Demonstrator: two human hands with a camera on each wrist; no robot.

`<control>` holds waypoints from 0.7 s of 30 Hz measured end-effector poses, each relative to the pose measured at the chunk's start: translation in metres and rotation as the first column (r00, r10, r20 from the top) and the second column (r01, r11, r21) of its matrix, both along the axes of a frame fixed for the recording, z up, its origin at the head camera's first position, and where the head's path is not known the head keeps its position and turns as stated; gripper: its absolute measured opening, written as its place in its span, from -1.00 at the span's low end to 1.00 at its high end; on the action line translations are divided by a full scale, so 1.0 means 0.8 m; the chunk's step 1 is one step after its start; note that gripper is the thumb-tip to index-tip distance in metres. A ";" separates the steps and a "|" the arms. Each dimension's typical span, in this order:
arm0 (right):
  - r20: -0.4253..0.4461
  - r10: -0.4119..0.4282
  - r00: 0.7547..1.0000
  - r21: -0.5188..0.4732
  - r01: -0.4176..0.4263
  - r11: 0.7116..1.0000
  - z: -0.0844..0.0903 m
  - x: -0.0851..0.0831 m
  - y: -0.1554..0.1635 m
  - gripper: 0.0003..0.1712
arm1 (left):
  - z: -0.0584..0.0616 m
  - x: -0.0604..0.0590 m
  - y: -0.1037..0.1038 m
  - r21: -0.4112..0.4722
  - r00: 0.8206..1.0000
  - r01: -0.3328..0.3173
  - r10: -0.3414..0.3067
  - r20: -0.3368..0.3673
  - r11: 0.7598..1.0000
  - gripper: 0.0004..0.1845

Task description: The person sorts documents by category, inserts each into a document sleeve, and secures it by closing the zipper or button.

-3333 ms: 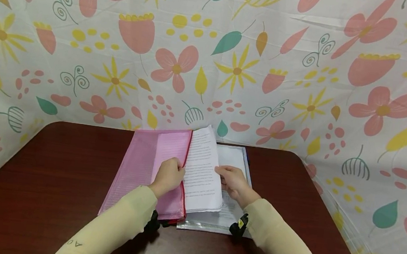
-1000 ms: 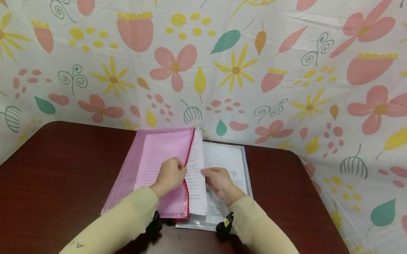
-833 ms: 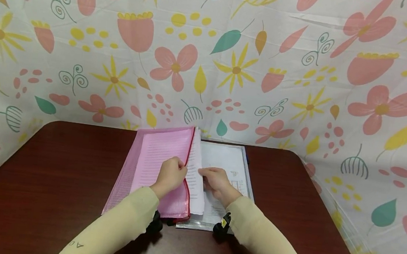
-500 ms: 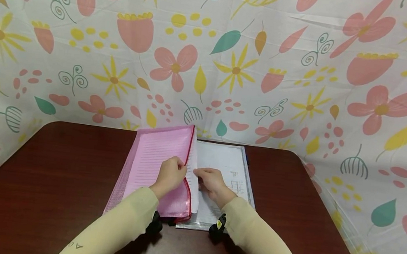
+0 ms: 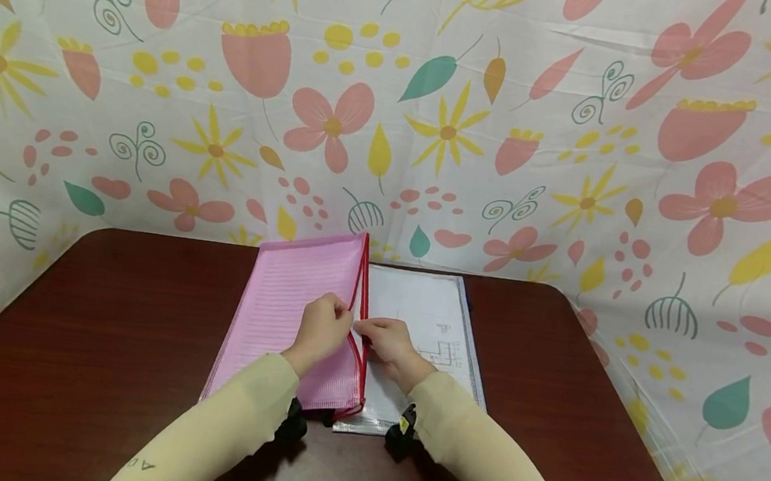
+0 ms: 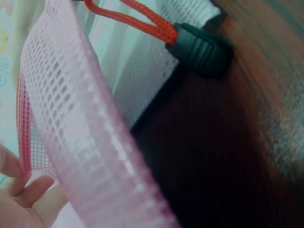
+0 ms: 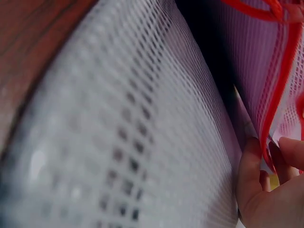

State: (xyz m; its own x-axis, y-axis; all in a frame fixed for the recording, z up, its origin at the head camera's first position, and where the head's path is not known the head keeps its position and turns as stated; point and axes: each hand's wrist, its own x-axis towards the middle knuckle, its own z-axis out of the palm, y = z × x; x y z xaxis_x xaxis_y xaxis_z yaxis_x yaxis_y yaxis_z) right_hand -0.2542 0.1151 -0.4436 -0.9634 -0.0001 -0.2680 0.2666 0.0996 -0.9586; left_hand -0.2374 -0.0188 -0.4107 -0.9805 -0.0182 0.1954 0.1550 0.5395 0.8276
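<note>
Head view. A pink mesh pouch (image 5: 293,313) is laid on a dark wooden table (image 5: 100,336), near the middle, its long red zipper edge (image 5: 361,324) turned to the right. Printed lines are seen through the pink mesh, so paper is held inside. The left hand (image 5: 321,329) is curled over the upper flap of the pouch at the zipper edge, and the flap is pinched and lifted a little. The right hand (image 5: 385,342) is set just beside it, fingertips curled in at the open mouth of the pouch; what lies under those fingertips is hidden. A clear mesh pouch (image 5: 428,331) with a printed sheet inside is laid flat, touching the pink one on its right and partly under it. A flowered cloth (image 5: 580,135) is hung behind and beside the table.

Left wrist view. The pink flap (image 6: 80,137) is seen close up, bowed upward, with the fingers (image 6: 35,199) at its lower edge. A red cord loop (image 6: 130,16) is joined to a black zipper pull (image 6: 202,47), which rests on the table.

Right wrist view. The clear pouch (image 7: 123,133) fills the frame, blurred. The pink pouch is seen at the right, its red edge (image 7: 278,90) met by the curled fingers (image 7: 251,166).
</note>
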 end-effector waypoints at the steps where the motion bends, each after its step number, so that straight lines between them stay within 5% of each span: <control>1: -0.001 0.002 1.000 0.008 -0.002 1.000 0.000 0.000 -0.001 -0.68 | 0.000 0.000 0.000 0.000 1.000 -0.002 0.002 -0.006 1.000 -0.90; 8: -0.013 0.022 1.000 0.055 -0.021 0.998 0.004 0.006 -0.001 -0.62 | -0.004 -0.001 0.000 -0.004 1.000 -0.009 0.009 -0.023 1.000 -0.89; 13: 0.072 0.120 0.990 -0.088 -0.113 0.990 0.012 0.027 0.006 -0.33 | -0.007 -0.002 0.000 -0.013 0.999 -0.017 0.017 -0.031 1.000 -0.88; 16: 0.139 0.264 0.954 -0.209 -0.232 0.950 0.016 0.046 0.012 -0.27 | -0.005 -0.003 -0.001 -0.012 1.000 -0.016 0.016 -0.018 1.000 -0.87; 21: 0.193 0.496 0.847 -0.294 -0.432 0.853 0.021 0.079 0.022 -0.21 | 0.000 -0.003 -0.003 -0.011 1.000 0.005 -0.005 0.010 1.000 -0.85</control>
State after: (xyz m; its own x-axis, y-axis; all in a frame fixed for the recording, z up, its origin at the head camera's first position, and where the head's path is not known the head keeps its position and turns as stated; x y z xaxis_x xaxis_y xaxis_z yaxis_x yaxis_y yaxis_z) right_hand -0.1908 0.1323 -0.4266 -0.7326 -0.5219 -0.4369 0.4802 0.0586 -0.8752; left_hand -0.2400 -0.0215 -0.4105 -0.9826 -0.0114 0.1854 0.1489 0.5480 0.8231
